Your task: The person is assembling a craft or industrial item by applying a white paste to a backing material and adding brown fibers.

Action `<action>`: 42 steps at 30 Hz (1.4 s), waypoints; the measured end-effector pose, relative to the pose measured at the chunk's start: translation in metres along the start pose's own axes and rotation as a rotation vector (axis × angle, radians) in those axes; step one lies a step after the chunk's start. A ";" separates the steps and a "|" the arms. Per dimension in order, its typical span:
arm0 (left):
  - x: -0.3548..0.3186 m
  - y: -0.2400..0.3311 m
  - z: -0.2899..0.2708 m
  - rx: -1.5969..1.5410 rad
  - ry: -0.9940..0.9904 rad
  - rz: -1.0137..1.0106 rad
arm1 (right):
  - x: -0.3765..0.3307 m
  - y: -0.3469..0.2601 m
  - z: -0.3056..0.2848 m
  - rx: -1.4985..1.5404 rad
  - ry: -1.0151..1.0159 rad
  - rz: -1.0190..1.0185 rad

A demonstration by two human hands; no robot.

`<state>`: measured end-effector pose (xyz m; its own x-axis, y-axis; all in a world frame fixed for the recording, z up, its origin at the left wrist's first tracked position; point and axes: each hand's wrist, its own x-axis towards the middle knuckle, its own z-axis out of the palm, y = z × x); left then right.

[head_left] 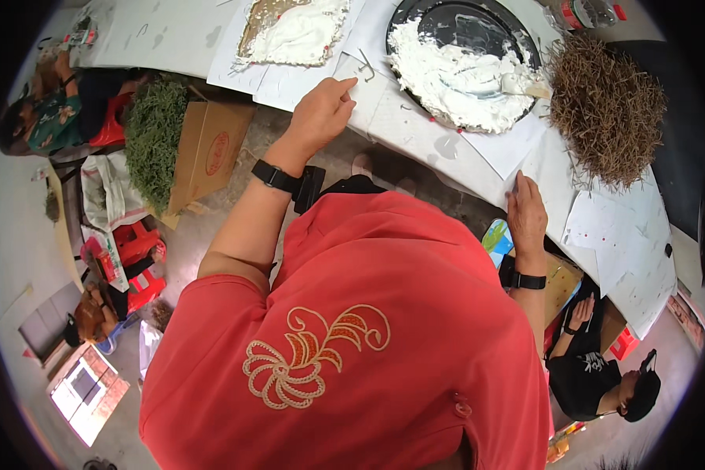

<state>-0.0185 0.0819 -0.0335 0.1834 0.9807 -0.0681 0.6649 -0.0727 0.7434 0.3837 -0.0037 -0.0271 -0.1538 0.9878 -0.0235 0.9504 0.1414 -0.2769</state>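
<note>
My left hand (321,116) is over the near edge of the white-covered table, its index finger stretched out and the other fingers bent. Just past that fingertip lies a small dark bent twig (366,66); I see nothing held. My right hand (528,210) rests at the table edge farther right, fingers extended and apparently holding nothing. Between and beyond the hands stands a round black tray (464,27) smeared with thick white paste (462,86). A pale brush-like tool (529,88) lies in the paste at its right side.
Left of the tray, a square board (262,27) carries more white paste. A heap of dry brown twigs (607,110) sits to the right, near white paper sheets (599,227). Beside the table are a cardboard box (204,157) and green plants (155,137). Several people sit nearby.
</note>
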 end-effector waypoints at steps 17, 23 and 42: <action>0.013 -0.022 -0.024 0.588 -0.136 0.467 | 0.001 -0.019 0.018 -0.224 -0.047 0.169; 0.009 -0.026 -0.033 0.507 -0.187 0.556 | 0.004 -0.019 0.019 -0.224 -0.030 0.136; -0.033 -0.015 -0.032 0.402 -0.104 0.472 | 0.005 0.032 -0.007 0.111 -0.033 0.239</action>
<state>-0.0574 0.0559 -0.0213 0.5795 0.8051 0.1267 0.7118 -0.5757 0.4024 0.4153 0.0062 -0.0294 0.0610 0.9894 -0.1315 0.9255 -0.1054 -0.3638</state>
